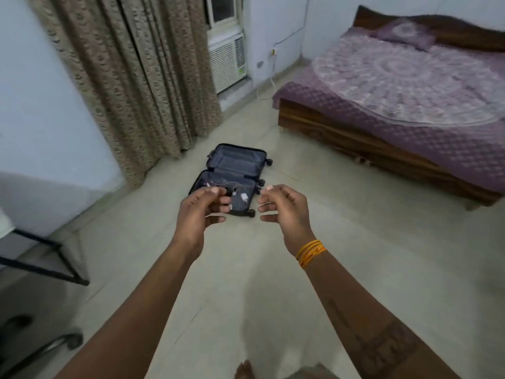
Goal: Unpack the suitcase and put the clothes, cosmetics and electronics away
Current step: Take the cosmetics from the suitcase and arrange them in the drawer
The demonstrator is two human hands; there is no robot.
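Left hand (195, 207) raised in the air, fingers loosely curled with thumb near fingertips; nothing clearly held, though small dark items in the suitcase lie right behind the fingertips, so a pinch on something tiny cannot be ruled out. Right hand (281, 207) beside it, apart from the left, fingers half-bent and relaxed, gripping nothing; orange thread bands (311, 253) round the wrist.

Beyond both hands, well apart from them on the floor (341, 269): suitcase (232, 177) lying open, both halves flat. Far half bare lining only. Near half holding a thin cable (229, 184), a small white plug-like piece (244, 197) and a few other bits too small to name. No clothes visible inside. Judged: mostly unpacked, electronics remaining.

Further out: bed (410, 105) with purple patterned cover to the right, curtain (131, 86) and window air conditioner (228, 64) behind the suitcase, dark metal frame (54, 258) at the left edge.

Risks from here, judged only:
- Cable loops snagging on the lining strap or on another item when lifted, dragging the white piece out and onto the hard floor.
- Small loose bits overlooked against the dark lining.
- Wheels letting the shell slide if leaned on while bending down.
- Bare foot close below; dropped plug landing there.
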